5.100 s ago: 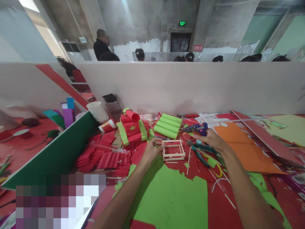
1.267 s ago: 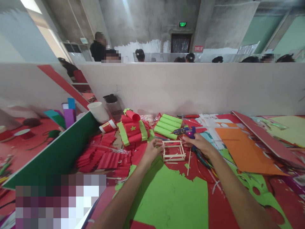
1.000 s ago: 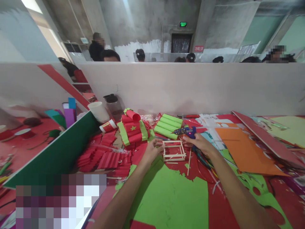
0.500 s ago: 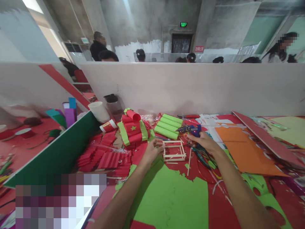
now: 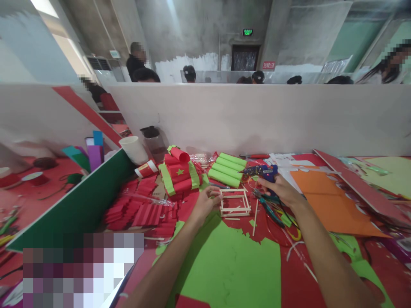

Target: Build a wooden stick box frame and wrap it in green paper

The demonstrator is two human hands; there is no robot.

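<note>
A small box-shaped frame of thin wooden sticks (image 5: 235, 210) stands on the red tabletop. The fingers of my left hand (image 5: 205, 204) are closed on its upper left corner. Up and to the right of the frame, my right hand (image 5: 285, 189) grips a blue hot glue gun (image 5: 263, 172). Its nozzle points left, over the lime green paper rolls (image 5: 226, 170), apart from the frame. One loose stick (image 5: 255, 217) lies just right of the frame, with shorter pieces in and before it. Teal-handled pliers (image 5: 271, 210) rest below my right hand.
A torn lime green sheet (image 5: 234, 265) covers the near table. Folded red paper strips (image 5: 146, 214) and a red paper piece with a yellow star (image 5: 180, 172) lie left. Orange sheets (image 5: 334, 205) lie right. A green board (image 5: 73, 201) and a white partition (image 5: 250, 117) border the workspace.
My right hand has moved the glue gun slightly up and to the right, away from the stick frame. The left hand and the frame have stayed in place.
</note>
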